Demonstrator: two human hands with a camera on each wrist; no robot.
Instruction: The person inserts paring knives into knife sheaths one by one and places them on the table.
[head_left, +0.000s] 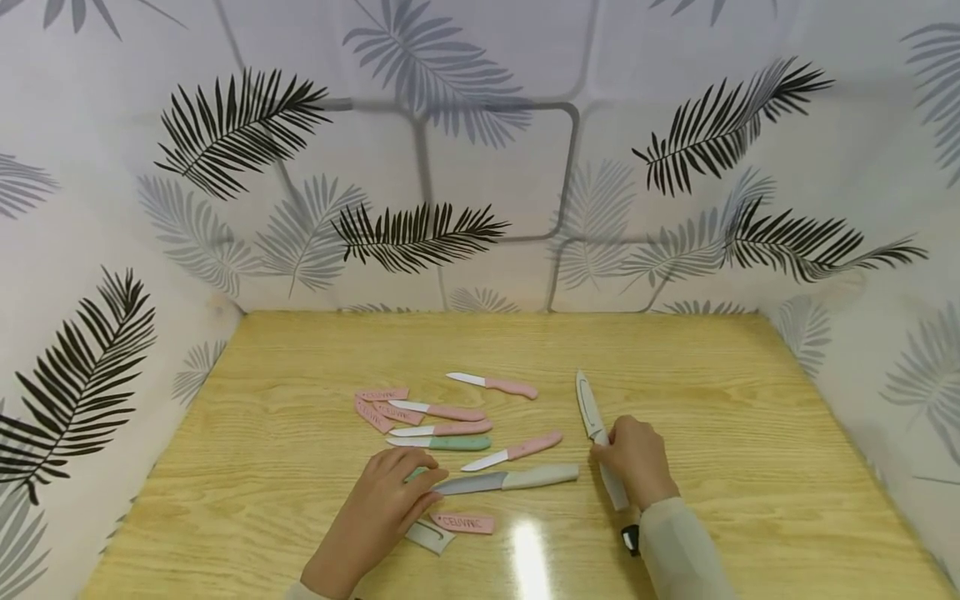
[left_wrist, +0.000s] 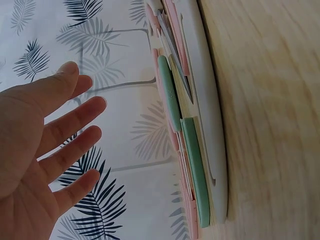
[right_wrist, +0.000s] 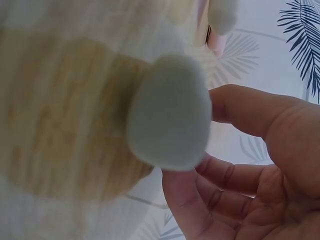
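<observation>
Right hand (head_left: pixel 637 462) grasps the grey-handled sheathed knife (head_left: pixel 597 433) lying right of the knife cluster, left hand (head_left: pixel 390 500) fingers relaxed beside the large grey knife (head_left: pixel 506 480); advisable: grip handles only, keep blades pointed away.

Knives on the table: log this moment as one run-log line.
right hand: grips sheathed grey knife | left hand: open, flat, beside unsheathed grey knife | pink sheath near left hand | wooden table
</observation>
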